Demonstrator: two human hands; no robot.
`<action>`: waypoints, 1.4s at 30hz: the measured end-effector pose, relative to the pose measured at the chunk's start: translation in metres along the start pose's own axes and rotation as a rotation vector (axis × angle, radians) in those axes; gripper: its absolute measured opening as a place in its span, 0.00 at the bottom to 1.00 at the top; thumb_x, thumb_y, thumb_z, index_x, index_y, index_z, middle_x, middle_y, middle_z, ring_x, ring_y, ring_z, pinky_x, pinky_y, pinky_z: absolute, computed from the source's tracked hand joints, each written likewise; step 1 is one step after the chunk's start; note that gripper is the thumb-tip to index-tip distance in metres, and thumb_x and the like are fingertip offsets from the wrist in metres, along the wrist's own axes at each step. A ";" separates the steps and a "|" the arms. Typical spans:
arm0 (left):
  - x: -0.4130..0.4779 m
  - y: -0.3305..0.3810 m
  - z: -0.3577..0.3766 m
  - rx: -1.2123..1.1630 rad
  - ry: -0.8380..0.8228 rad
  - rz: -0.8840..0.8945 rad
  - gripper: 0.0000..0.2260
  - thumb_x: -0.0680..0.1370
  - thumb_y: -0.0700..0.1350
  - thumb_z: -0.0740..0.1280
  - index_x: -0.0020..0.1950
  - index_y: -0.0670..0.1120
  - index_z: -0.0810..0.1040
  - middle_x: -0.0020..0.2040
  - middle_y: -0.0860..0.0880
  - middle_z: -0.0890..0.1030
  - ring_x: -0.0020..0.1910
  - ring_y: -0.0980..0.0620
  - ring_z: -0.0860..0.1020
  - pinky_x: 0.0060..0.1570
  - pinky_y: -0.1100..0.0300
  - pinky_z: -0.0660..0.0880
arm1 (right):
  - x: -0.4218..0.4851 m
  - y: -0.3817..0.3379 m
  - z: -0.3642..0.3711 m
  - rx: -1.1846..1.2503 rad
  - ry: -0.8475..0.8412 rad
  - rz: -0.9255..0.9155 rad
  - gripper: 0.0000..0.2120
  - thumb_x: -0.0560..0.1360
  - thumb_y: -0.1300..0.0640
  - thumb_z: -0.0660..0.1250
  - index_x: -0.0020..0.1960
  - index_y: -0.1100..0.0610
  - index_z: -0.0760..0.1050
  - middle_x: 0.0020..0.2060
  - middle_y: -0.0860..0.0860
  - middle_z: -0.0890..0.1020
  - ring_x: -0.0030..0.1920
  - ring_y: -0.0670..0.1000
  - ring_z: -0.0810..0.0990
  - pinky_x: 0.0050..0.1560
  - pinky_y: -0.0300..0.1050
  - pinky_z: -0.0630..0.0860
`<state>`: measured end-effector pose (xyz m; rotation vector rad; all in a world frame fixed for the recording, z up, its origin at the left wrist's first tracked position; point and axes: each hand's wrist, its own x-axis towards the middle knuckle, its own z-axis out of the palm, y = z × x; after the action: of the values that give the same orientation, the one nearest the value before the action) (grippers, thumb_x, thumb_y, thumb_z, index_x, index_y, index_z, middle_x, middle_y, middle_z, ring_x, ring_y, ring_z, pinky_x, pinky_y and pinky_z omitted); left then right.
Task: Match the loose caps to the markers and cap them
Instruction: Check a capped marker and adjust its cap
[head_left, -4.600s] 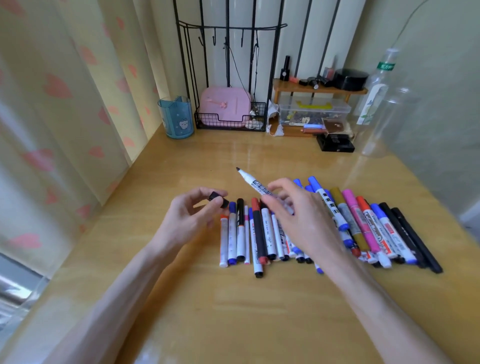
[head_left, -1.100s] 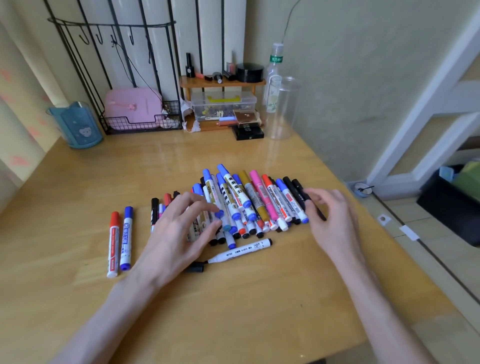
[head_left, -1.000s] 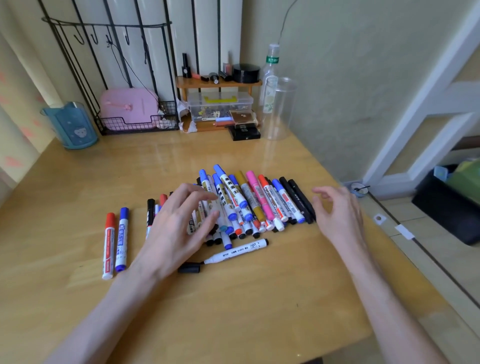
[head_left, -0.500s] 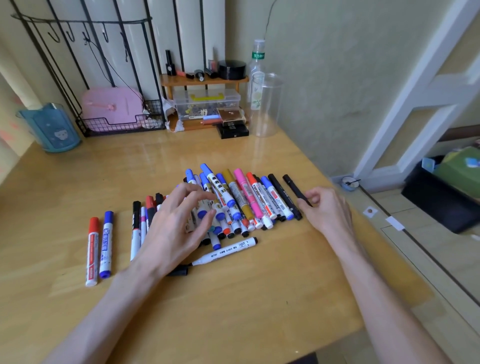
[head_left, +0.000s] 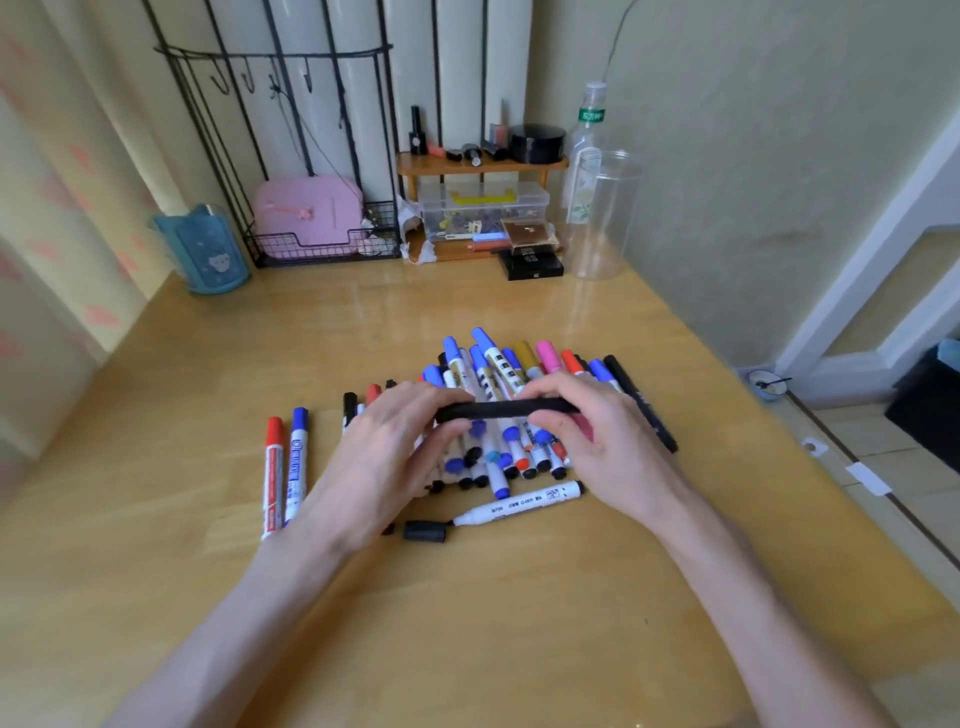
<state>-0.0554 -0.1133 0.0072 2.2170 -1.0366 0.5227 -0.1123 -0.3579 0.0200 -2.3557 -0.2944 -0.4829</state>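
Above the marker pile (head_left: 498, 364), left hand (head_left: 384, 457) and right hand (head_left: 602, 447) each grasp one end of a black marker (head_left: 506, 410). Nearside of the pile, one white marker (head_left: 519, 504) lies uncapped, black cap (head_left: 425, 531) just beside its tip: work judged unfinished.

A slim black plastic marker (head_left: 506, 410) is seen dark all over. Nearer, a white-barrelled marker (head_left: 519, 505) is printed in black, beside a short black loose cap (head_left: 425, 532). At left, a red-capped white marker (head_left: 272, 475) and a blue-capped white marker (head_left: 296, 462) are noted on the honey-yellow wooden table (head_left: 467, 623). Far left, a teal plastic cup (head_left: 208, 257) is marked with a pale bear motif.
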 end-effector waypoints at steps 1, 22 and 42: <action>-0.004 -0.005 -0.004 0.029 0.004 -0.016 0.12 0.85 0.51 0.63 0.64 0.47 0.79 0.50 0.60 0.75 0.48 0.57 0.74 0.48 0.55 0.75 | 0.004 -0.004 0.008 -0.016 -0.013 -0.047 0.10 0.82 0.59 0.68 0.62 0.52 0.81 0.49 0.39 0.81 0.53 0.40 0.77 0.61 0.43 0.72; -0.053 -0.076 -0.053 -0.006 -0.120 -0.335 0.11 0.86 0.54 0.60 0.57 0.49 0.76 0.47 0.55 0.79 0.47 0.53 0.75 0.44 0.52 0.75 | 0.028 -0.011 0.046 -0.200 0.234 -0.273 0.08 0.79 0.59 0.69 0.56 0.58 0.85 0.46 0.49 0.82 0.47 0.54 0.76 0.59 0.62 0.73; -0.048 -0.058 -0.045 -0.168 -0.014 -0.291 0.12 0.78 0.59 0.72 0.57 0.54 0.84 0.54 0.60 0.81 0.57 0.54 0.78 0.57 0.54 0.76 | 0.015 -0.032 0.061 -0.167 0.188 -0.210 0.12 0.76 0.52 0.75 0.58 0.54 0.86 0.46 0.47 0.78 0.49 0.51 0.75 0.58 0.46 0.70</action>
<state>-0.0425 -0.0278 -0.0093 2.1730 -0.7179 0.2810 -0.0938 -0.2916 0.0035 -2.4287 -0.4294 -0.8537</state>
